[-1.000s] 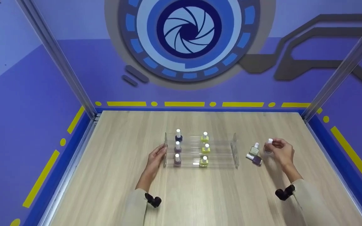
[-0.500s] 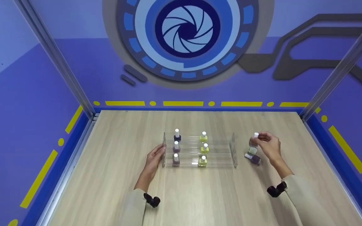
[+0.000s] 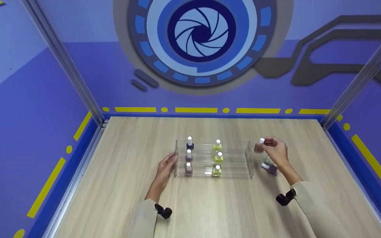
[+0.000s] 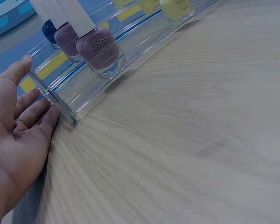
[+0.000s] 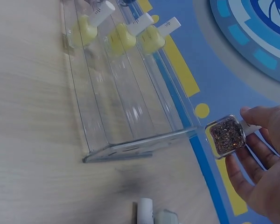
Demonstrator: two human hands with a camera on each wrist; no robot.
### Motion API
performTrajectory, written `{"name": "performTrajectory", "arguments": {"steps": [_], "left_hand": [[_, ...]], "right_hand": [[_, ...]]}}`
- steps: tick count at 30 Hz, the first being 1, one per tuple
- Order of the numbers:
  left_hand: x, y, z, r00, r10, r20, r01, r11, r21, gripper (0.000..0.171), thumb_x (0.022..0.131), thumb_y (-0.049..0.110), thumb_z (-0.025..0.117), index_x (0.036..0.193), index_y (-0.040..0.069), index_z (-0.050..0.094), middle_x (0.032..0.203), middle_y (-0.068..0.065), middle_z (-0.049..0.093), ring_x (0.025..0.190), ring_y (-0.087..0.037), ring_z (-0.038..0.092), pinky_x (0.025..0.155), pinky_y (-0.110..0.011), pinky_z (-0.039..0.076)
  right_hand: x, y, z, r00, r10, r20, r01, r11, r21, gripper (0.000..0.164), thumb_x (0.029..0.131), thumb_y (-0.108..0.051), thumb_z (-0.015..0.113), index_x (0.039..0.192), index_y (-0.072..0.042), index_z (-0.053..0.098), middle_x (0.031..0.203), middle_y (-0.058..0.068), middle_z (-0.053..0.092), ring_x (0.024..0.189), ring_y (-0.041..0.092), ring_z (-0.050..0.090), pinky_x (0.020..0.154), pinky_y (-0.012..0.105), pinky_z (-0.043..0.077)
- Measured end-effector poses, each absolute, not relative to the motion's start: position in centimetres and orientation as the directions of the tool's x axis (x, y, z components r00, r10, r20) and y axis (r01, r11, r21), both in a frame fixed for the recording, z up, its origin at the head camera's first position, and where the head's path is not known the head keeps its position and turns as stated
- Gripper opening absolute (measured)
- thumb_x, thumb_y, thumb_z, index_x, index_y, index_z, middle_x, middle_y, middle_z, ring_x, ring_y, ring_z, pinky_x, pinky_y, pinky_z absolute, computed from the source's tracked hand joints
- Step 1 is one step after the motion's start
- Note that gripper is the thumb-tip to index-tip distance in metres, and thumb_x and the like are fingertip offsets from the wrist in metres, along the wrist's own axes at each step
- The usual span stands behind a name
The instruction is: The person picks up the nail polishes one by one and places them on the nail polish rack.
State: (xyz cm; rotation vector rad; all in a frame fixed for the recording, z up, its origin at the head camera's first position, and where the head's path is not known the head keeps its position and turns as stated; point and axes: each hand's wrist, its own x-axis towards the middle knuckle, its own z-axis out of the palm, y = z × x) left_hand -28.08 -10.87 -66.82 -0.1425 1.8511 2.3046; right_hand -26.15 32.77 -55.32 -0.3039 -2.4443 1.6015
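Note:
A clear acrylic tiered rack (image 3: 233, 162) bears purple and dark nail polish bottles (image 4: 101, 50) on its left and yellow bottles (image 5: 122, 38) further right. My left hand (image 3: 165, 168) rests against the rack's left side panel, thumb near its top and fingertips on its outer face. Beyond the right panel, my right hand (image 3: 277, 152) pinches a glittery brown nail polish bottle (image 5: 227, 136) by its white cap. That bottle is off the table, roughly upright. Below this hand lie a dark purple bottle (image 3: 271, 169) and a pale green bottle (image 3: 269, 160), the latter partly hidden.
The rack stands on a wood-grain table (image 3: 210, 208). A blue-purple printed wall (image 3: 88, 76) borders its back, with side walls at left and right. Metal posts (image 3: 359, 79) rise at the back corners.
My right hand has carried the brown bottle left, over the lying bottles, closer to the rack's right panel. My left hand stays at the rack's left side.

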Motion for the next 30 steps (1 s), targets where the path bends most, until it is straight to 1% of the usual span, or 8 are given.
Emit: {"name": "performTrajectory", "arguments": {"steps": [3, 7, 10, 15, 19, 26, 28, 30], "left_hand": [[-28.0, -10.9, -66.8, -0.978, 0.086, -0.189, -0.203, -0.203, 0.958, 0.053, 0.102, 0.030, 0.064, 0.146, 0.003, 0.053, 0.151, -0.015, 0.054, 0.146, -0.028, 0.046, 0.126, -0.042, 0.035], [-28.0, -11.0, -66.8, -0.978, 0.103, -0.180, -0.196, -0.176, 0.965, 0.056, 0.103, 0.034, 0.063, 0.148, 0.004, 0.051, 0.153, -0.015, 0.051, 0.147, -0.029, 0.043, 0.126, -0.042, 0.034], [-28.0, -11.0, -66.9, -0.978, 0.105, -0.180, -0.196, -0.169, 0.966, 0.057, 0.102, 0.036, 0.063, 0.149, 0.005, 0.050, 0.154, -0.015, 0.050, 0.149, -0.029, 0.042, 0.126, -0.042, 0.033], [-28.1, -10.9, -66.9, -0.976, 0.108, -0.191, -0.208, -0.187, 0.960, 0.058, 0.102, 0.034, 0.064, 0.150, 0.003, 0.048, 0.156, -0.015, 0.048, 0.150, -0.029, 0.040, 0.127, -0.041, 0.033], [-28.0, -10.9, -66.8, -0.975, 0.110, -0.192, -0.211, -0.195, 0.958, 0.058, 0.103, 0.033, 0.063, 0.150, 0.002, 0.047, 0.157, -0.017, 0.047, 0.151, -0.030, 0.039, 0.127, -0.041, 0.032], [-27.9, -10.9, -66.6, -0.976, 0.109, -0.189, -0.208, -0.201, 0.957, 0.057, 0.103, 0.031, 0.063, 0.149, 0.003, 0.048, 0.157, -0.017, 0.047, 0.150, -0.030, 0.039, 0.127, -0.041, 0.032], [-27.9, -10.9, -66.6, -0.977, 0.106, -0.185, -0.203, -0.199, 0.959, 0.057, 0.103, 0.032, 0.063, 0.149, 0.002, 0.048, 0.157, -0.017, 0.047, 0.150, -0.030, 0.039, 0.127, -0.041, 0.032], [-28.0, -10.9, -66.6, -0.978, 0.105, -0.181, -0.199, -0.199, 0.960, 0.057, 0.103, 0.032, 0.062, 0.149, 0.002, 0.048, 0.157, -0.017, 0.047, 0.150, -0.030, 0.039, 0.127, -0.042, 0.032]], "right_hand": [[-26.5, 32.4, -55.5, -0.960, 0.271, 0.066, 0.046, 0.387, -0.921, 0.036, 0.088, -0.012, 0.081, 0.115, 0.006, 0.066, 0.100, 0.004, 0.074, 0.084, -0.004, 0.062, 0.073, 0.010, 0.052], [-26.9, 31.8, -55.9, -0.960, 0.268, 0.077, 0.030, 0.376, -0.926, 0.033, 0.088, -0.010, 0.080, 0.113, 0.005, 0.067, 0.094, -0.004, 0.072, 0.082, -0.004, 0.063, 0.073, 0.010, 0.053], [-27.1, 31.2, -56.1, -0.960, 0.267, 0.080, 0.024, 0.363, -0.931, 0.030, 0.088, -0.009, 0.079, 0.112, 0.005, 0.067, 0.093, -0.004, 0.072, 0.082, -0.004, 0.063, 0.073, 0.010, 0.053], [-27.3, 30.1, -56.0, -0.963, 0.254, 0.088, 0.005, 0.343, -0.939, 0.027, 0.089, -0.006, 0.077, 0.111, 0.006, 0.067, 0.098, 0.006, 0.073, 0.083, -0.001, 0.064, 0.074, 0.011, 0.053], [-27.6, 29.2, -55.8, -0.963, 0.246, 0.105, -0.018, 0.334, -0.943, 0.028, 0.088, -0.005, 0.079, 0.109, 0.009, 0.066, 0.100, 0.014, 0.073, 0.082, -0.002, 0.064, 0.073, 0.010, 0.054], [-28.2, 28.4, -55.9, -0.962, 0.249, 0.110, -0.018, 0.346, -0.938, 0.030, 0.085, -0.007, 0.082, 0.107, 0.008, 0.067, 0.098, 0.013, 0.074, 0.080, -0.001, 0.064, 0.070, 0.009, 0.054], [-28.2, 28.2, -55.9, -0.964, 0.240, 0.114, -0.023, 0.355, -0.935, 0.029, 0.085, -0.007, 0.083, 0.106, 0.008, 0.068, 0.099, 0.017, 0.075, 0.081, 0.001, 0.065, 0.069, 0.008, 0.054], [-28.0, 27.8, -55.3, -0.968, 0.221, 0.115, -0.025, 0.373, -0.927, 0.028, 0.086, -0.005, 0.081, 0.107, 0.009, 0.068, 0.103, 0.022, 0.074, 0.085, 0.007, 0.067, 0.069, 0.009, 0.053]]}}
